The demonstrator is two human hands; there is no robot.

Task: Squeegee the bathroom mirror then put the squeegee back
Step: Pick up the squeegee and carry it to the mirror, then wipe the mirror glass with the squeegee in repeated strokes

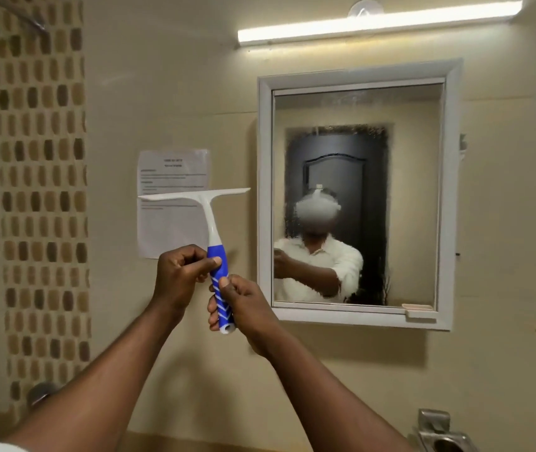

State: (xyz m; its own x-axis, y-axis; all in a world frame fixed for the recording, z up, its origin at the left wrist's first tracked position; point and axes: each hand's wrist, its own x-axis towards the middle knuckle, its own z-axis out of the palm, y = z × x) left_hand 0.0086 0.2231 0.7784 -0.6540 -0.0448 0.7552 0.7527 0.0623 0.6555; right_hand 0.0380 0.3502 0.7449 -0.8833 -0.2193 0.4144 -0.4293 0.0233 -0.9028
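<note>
I am watching two bare hands holding a squeegee [209, 230] upright in front of the wall, just left of the mirror [356, 197] and apart from the glass. The left hand [180, 274] is pinching the blue upper part of the handle, thumb on its front; the right hand [244, 303] is wrapping its fingers around the striped lower part, near the butt. The white blade is lying level at the top, crossing in front of a paper notice [172, 177] stuck to the wall. The mirror is looking misty, with droplets and haze thickest along its top and left edges, so I am judging that the wiping is not finished, or not begun. The risks I am seeing: a tilted blade could skip and leave streaks; the blade tip could knock the white frame [265, 190], which stands proud of the glass; a wet handle could slip in a two-hand regrip. A small object [418, 308] is sitting at the frame's bottom right corner and could be swept off. A strip light [377, 24] is glowing above, and a metal holder [442, 432] is mounted below right.
</note>
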